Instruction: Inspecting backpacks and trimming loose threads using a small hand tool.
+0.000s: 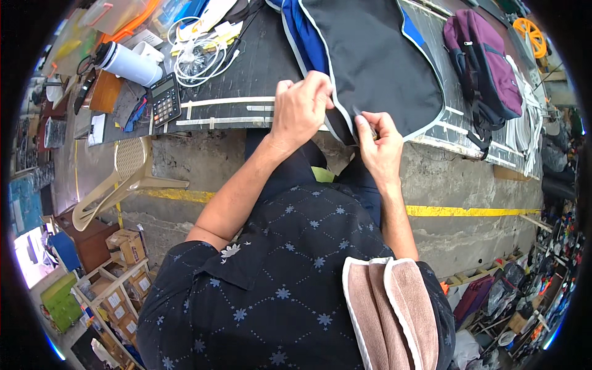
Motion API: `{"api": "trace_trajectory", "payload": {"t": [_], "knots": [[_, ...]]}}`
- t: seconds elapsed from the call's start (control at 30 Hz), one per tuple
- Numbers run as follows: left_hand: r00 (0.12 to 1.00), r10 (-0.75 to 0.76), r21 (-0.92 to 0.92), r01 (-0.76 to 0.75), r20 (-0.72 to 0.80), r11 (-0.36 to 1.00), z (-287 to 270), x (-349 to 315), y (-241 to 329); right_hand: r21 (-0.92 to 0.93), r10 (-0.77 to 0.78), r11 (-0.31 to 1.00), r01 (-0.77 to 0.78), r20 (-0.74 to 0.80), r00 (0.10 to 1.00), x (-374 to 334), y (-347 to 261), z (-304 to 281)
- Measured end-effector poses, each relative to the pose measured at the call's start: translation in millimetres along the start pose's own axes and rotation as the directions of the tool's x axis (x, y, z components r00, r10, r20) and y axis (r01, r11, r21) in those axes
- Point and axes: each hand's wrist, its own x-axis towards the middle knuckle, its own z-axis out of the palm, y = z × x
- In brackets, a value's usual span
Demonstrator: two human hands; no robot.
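A black fabric piece (385, 68) with light grey edge binding and blue panels (313, 46) lies on the table, its near end hanging over the front edge. My left hand (301, 106) is closed at the left bound edge, fingertips pinched together; I cannot make out what is between them. Slightly lower and to the right, my right hand (379, 139) is closed around a small pointed tool (356, 111), whose dark tip shows beyond the thumb. Most of that tool is hidden in the fingers. The bound corner of the fabric hangs between both hands.
A calculator (165, 100), a pale tumbler (128, 64) and white cables (200, 68) lie on the left of the dark table (231, 85). A purple backpack (490, 65) sits at right. Below the table's left end stands a beige plastic chair (131, 169).
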Motion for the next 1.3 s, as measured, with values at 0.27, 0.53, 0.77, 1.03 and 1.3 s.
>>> {"api": "trace_trajectory", "payload": {"t": [0.27,0.53,0.77,1.03,1.3], "knots": [[0.942,-0.325,-0.010,0.325,-0.084,0.946,-33,2,-31,0.035,-0.069,0.996,0.082,-0.271,0.960,1,37,-46],[0.960,-0.236,0.014,0.236,0.150,0.972,13,-25,20,-0.275,-0.148,0.953,0.125,-0.063,0.987,8,61,-97],[0.963,-0.251,-0.227,0.224,-0.096,0.948,6,-2,-24,-0.350,-0.275,0.892,0.286,0.084,0.958,6,62,-86],[0.943,0.317,-0.044,-0.322,-0.098,0.946,-53,-9,-16,-0.311,-0.478,0.791,0.527,0.224,0.849,7,23,-34],[0.905,0.420,0.050,-0.423,0.070,0.905,-38,-44,-21,-0.227,-0.422,0.842,0.489,0.288,0.860,30,24,-13]]}}
